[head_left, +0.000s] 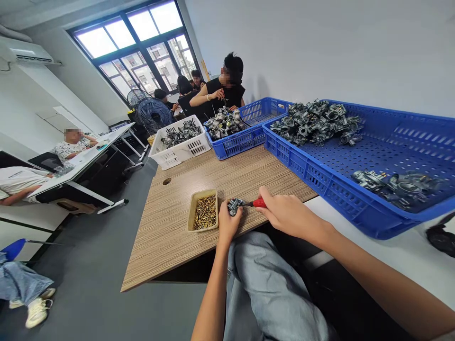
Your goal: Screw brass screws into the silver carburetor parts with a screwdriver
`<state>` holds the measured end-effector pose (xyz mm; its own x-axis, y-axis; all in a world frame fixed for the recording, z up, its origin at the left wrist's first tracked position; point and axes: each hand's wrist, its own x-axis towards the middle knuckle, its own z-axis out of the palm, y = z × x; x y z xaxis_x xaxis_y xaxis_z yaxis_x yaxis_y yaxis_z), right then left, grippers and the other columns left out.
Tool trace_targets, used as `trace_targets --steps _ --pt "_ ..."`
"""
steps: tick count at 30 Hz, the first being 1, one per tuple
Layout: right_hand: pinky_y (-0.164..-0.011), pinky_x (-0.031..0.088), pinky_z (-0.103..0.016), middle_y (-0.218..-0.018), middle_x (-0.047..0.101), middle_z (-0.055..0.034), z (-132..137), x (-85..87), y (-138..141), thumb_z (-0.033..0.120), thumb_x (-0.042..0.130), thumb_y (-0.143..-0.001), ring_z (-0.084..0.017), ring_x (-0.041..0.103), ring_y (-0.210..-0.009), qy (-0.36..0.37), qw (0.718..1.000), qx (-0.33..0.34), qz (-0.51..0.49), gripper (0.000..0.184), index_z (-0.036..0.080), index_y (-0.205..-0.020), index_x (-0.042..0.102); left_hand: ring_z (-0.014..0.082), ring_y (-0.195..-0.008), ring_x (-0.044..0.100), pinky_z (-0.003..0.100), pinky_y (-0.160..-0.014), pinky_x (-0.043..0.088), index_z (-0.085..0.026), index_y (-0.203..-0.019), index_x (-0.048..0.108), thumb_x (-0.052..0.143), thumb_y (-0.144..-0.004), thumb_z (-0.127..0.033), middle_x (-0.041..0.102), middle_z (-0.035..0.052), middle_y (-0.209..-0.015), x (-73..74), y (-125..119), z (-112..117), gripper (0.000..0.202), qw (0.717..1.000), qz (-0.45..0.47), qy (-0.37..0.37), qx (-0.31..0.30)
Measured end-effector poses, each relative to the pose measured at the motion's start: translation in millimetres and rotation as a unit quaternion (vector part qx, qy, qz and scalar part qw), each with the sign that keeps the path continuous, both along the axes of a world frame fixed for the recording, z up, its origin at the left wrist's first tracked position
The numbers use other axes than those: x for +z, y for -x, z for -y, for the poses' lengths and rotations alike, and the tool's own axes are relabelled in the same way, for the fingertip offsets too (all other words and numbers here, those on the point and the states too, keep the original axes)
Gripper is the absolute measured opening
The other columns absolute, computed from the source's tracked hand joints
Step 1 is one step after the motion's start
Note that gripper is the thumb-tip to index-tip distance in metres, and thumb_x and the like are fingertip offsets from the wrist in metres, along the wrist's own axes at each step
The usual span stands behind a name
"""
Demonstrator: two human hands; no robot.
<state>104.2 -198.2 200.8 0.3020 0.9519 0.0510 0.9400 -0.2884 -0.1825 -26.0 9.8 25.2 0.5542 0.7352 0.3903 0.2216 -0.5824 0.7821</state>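
My left hand (228,222) is closed around a small grey metal carburetor part (233,206) at the near edge of the wooden table (170,227). My right hand (284,213) grips a red-handled screwdriver (256,203), its tip pressed against the part. A small tan tray (191,208) holding several brass screws sits just left of my left hand.
A big blue crate (320,180) of metal carburetors stands on the right, a second blue crate (241,139) and a white basket (181,151) farther back. Other people sit at the far end and at a table on the left. A fan (153,115) stands behind.
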Motion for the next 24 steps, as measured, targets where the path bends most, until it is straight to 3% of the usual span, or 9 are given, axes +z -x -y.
trace_targets --steps 17,24 --pt "-0.058 0.029 -0.033 -0.094 0.079 -0.01 -2.8 -0.5 -0.1 0.038 0.044 -0.114 -0.03 0.078 -0.085 0.001 1.0 -0.007 0.003 0.023 0.018 -0.125 0.045 0.0273 -0.11 0.07 0.044 -0.101 0.053 -0.019 -0.121 0.062 0.072 -0.09 -0.039 0.072 0.013 -0.119 -0.6 -0.5 -1.4 0.038 1.0 0.001 -0.003 0.004" --pt "-0.056 0.025 -0.033 -0.091 0.078 -0.0084 -2.2 -4.5 -2.1 0.037 0.044 -0.114 -0.03 0.078 -0.081 -0.013 1.0 0.002 0.002 0.02 0.018 -0.123 0.045 0.0264 -0.111 0.07 0.043 -0.101 0.053 -0.02 -0.121 0.063 0.072 -0.091 -0.036 0.073 0.0123 -0.12 2.9 0.2 1.3 0.035 1.0 0.012 -0.004 -0.004"
